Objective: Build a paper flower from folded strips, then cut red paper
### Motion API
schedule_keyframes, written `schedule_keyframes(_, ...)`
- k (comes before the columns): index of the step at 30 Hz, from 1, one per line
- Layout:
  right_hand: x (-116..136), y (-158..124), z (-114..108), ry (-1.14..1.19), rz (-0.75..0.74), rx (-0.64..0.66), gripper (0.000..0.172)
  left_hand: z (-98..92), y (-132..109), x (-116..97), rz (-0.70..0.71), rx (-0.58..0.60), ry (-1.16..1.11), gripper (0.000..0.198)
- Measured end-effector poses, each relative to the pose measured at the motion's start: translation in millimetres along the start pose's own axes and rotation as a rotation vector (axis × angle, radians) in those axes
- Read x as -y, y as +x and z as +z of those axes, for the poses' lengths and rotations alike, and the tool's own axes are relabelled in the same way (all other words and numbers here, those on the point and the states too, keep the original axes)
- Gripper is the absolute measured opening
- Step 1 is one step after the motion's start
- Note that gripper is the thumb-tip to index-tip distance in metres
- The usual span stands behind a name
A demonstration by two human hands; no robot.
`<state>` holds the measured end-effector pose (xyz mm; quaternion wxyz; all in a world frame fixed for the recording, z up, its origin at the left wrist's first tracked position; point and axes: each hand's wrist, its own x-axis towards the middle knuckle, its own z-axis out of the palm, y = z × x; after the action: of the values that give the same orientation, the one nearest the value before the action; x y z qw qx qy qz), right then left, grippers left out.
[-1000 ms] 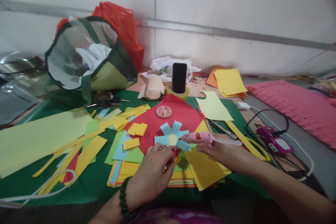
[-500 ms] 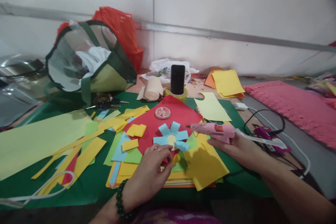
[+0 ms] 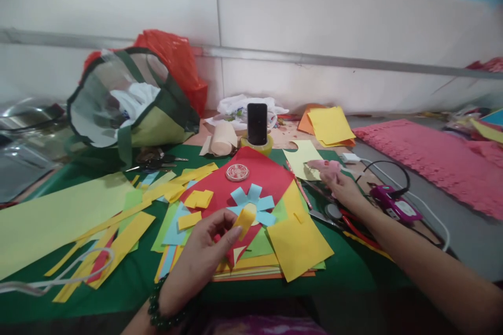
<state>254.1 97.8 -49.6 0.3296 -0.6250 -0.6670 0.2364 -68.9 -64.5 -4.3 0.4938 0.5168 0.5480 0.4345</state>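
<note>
My left hand (image 3: 210, 243) pinches a small folded yellow paper piece (image 3: 245, 221) between thumb and fingers. It hovers over a blue paper flower (image 3: 255, 196) with a pale yellow centre, which lies on a red paper sheet (image 3: 263, 165). Off to the right, my right hand (image 3: 346, 191) is closed round the handle of a pink hot glue gun (image 3: 327, 166), whose nozzle points left above a pale yellow sheet (image 3: 302, 152). Small yellow paper pieces (image 3: 198, 199) and a round patterned disc (image 3: 237, 172) rest on the red sheet. A yellow square (image 3: 301, 246) lies at its right.
Scissors (image 3: 326, 218) lie under my right forearm, near a purple power adapter (image 3: 395, 204) with cables. Paper strips (image 3: 129, 241) spread on the left. A phone (image 3: 257, 123) stands on a tape roll (image 3: 267, 146) at the back, and a tote bag (image 3: 165, 120) back left.
My right hand has carried the glue gun away from the flower, right and back, over the pale sheet. My left hand has lifted off the flower, holding up the yellow piece.
</note>
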Motion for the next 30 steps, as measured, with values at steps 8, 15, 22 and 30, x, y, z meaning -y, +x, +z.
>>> schedule_keyframes(8, -6.0, 2.1, -16.0, -0.232, 0.087, 0.148, 0.033, 1.9, -1.9, -3.1, -0.021, 0.013, -0.002, 0.030)
schedule_keyframes(15, 22.6, -28.9, -40.6, -0.476, 0.066, 0.251, 0.027, -1.0, 0.9, -0.1, 0.011, 0.034, 0.076, 0.030)
schedule_keyframes(22, 85.3, -90.3, -47.7, -0.534, -0.119, 0.173, 0.039, 6.2, 5.3, 0.8, 0.029, 0.093, 0.071, 0.028)
schedule_keyframes(30, 140.5, -121.9, 14.3, 0.133, -0.283, 0.532, 0.053, 23.4, 3.8, -10.0, 0.080, 0.224, 0.127, 0.023)
